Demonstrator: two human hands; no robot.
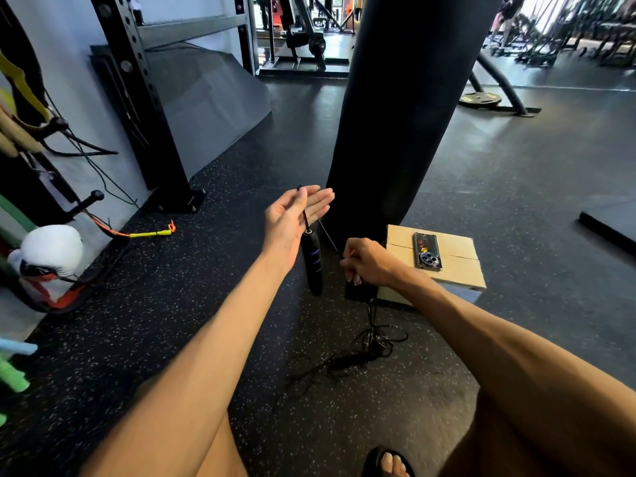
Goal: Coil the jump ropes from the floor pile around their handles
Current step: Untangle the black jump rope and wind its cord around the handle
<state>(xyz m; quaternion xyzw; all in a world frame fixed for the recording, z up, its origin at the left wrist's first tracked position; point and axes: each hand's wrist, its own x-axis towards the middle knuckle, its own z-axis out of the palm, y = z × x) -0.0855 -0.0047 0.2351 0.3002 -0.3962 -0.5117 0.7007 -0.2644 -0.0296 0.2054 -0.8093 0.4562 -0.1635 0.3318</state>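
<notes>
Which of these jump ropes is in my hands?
The black rope with the purple-striped handle: it hangs over the left hand and the right hand pinches it. The tangled black pile and the yellow cord by the wall lie on the floor.

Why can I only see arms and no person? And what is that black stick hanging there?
The camera sits on the person's head and looks down, so you see only their arms. The left hand is open, and a thin black rope lies over its fingers. The black stick is the jump rope's handle, dangling from that rope. The right hand pinches the rope lower down. More rope lies in a tangled pile on the floor. Nearby is a cardboard box with a phone on top, and behind is a big black punching bag.
</notes>
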